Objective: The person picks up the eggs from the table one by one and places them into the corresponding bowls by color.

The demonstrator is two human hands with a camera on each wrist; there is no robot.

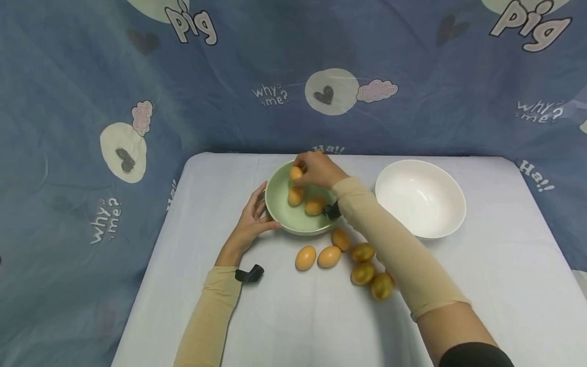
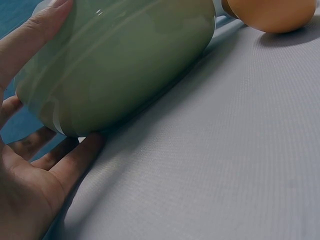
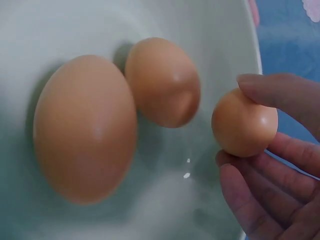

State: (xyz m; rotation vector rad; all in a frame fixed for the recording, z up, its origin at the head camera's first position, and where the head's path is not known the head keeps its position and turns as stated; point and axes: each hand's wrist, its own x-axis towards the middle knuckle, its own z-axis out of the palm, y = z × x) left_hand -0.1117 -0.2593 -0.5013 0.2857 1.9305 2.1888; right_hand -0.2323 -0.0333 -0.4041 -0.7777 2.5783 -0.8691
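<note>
A light green bowl (image 1: 279, 206) stands at the back of the table. Two brown eggs (image 1: 314, 206) lie inside it, close together in the right wrist view. Over the bowl's far side, my right hand (image 1: 319, 169) pinches a third brown egg (image 3: 245, 123) between thumb and fingers. My left hand (image 1: 249, 219) grips the bowl's left side. In the left wrist view its thumb (image 2: 35, 35) presses the outer wall while the other fingers reach round the base.
In front of the green bowl lie several brown eggs (image 1: 305, 258). Several gold eggs (image 1: 362, 273) sit right of them, partly under the right forearm. A white bowl (image 1: 419, 199) stands at the back right. Blue printed cloth (image 1: 220, 112) hangs behind the white-covered table (image 1: 284, 316).
</note>
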